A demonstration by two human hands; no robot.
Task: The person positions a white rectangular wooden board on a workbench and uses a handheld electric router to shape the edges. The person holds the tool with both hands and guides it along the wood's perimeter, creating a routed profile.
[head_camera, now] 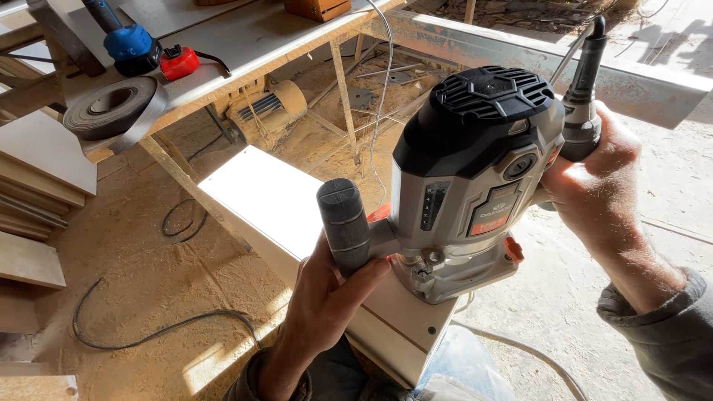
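Note:
A grey and black plunge router [468, 178] sits with its base on the narrow edge of a white board [267, 204] that rests across my lap. My left hand [327, 297] grips the router's near grey handle from below. Around the far handle, which has a black power cord rising from its top, my right hand [594, 178] is closed. The router's bit is hidden under its base.
A workbench [245, 44] at the upper left carries a roll of edge banding [111, 108], a blue tool [130, 44] and a red tape measure [180, 62]. An electric motor [267, 111] sits beneath it. Black cables [148, 327] lie on the sawdust floor. Stacked boards [37, 193] stand at left.

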